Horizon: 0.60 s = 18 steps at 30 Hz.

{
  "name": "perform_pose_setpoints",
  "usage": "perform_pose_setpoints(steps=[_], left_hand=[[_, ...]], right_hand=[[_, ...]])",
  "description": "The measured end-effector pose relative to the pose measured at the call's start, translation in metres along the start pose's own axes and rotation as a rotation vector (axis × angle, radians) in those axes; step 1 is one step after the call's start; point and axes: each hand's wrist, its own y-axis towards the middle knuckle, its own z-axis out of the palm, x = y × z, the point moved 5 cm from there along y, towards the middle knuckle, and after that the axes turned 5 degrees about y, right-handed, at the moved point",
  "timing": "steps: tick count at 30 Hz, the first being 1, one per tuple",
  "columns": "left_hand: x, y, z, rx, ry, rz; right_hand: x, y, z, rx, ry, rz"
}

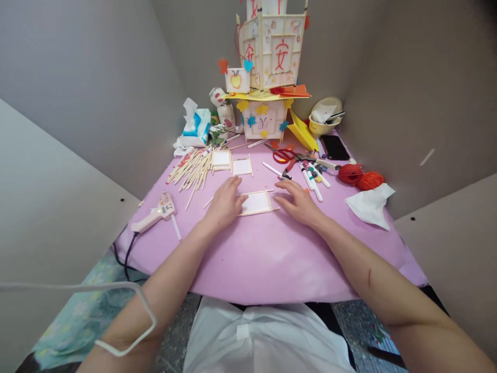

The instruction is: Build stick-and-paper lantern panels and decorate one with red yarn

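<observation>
Largest first, we have one pink-covered table, and at its back one tall paper-and-stick tower rises out of our view at the top. Here come our two hands: the left hand is half open, fingers gently curved, its fingertips over the left end of a white framed panel; whether they press on it, we can't tell. Our right hand is open wider, fingers spread and gripping nothing, just beside the panel's right end. So the panel lies flat between our hands, on the near side of the loose stick pile, whose sticks overlap too much for us to count. Off to our left sits one glue gun; at the back left, one tissue pack. Over on the right we spot one dark phone and two red yarn balls, side by side. Beyond our left hand lie smaller framed pieces in two spots, and we can't tell whether the left one is stacked.
</observation>
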Motion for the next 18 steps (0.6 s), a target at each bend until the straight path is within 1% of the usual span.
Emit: perform_pose_setpoints(steps=[2,4,5,7,10,18], left_hand=[[-0.012,-0.005,0.011,0.137,0.033,0.086],[-0.020,-0.009,0.022,0.257,0.075,0.128],[-0.021,-0.010,0.027,0.301,0.098,0.134],[-0.021,-0.012,0.032,0.351,0.136,0.133],[-0.017,-0.013,0.035,0.377,0.176,0.127],[-0.013,-0.013,0.036,0.425,0.192,0.104]], right_hand=[[0.000,0.003,0.011,0.160,-0.072,-0.061],[-0.002,0.007,0.021,0.285,-0.121,-0.085],[-0.003,0.009,0.025,0.333,-0.139,-0.086],[-0.005,0.011,0.032,0.401,-0.168,-0.081],[-0.007,0.012,0.037,0.453,-0.183,-0.070],[-0.005,0.010,0.040,0.470,-0.241,-0.043]])
